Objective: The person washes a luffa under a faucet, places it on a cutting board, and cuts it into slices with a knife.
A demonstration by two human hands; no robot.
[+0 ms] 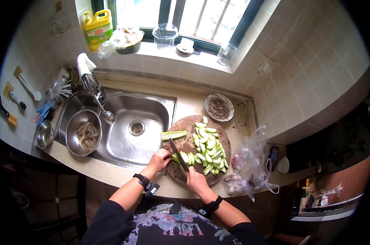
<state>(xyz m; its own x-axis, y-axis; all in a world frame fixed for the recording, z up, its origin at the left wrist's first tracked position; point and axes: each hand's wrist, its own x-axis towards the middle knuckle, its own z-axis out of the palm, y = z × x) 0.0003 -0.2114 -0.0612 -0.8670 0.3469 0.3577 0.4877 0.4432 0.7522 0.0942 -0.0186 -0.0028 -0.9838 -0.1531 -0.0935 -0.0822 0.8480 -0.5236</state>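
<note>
On a round wooden cutting board (183,127), my right hand (197,180) grips the handle of a kitchen knife (178,154). Its blade points away from me and to the left, against a pale green gourd piece (175,158). The fingers of my left hand (159,160) are curled on that piece, just left of the blade. Fresh slices lie directly right of the knife. A large heap of cut gourd pieces (210,148) covers the board's right side. One long uncut gourd strip (173,135) lies at the board's left edge, partly over the sink's rim.
Left of the board is a steel sink (123,107) with a faucet (96,92) and a colander (72,148) holding shrimp-like food. Behind the board stands a bowl of greyish pieces (218,107). Plastic bags (250,161) lie at right. A yellow detergent bottle (99,29) stands on the windowsill.
</note>
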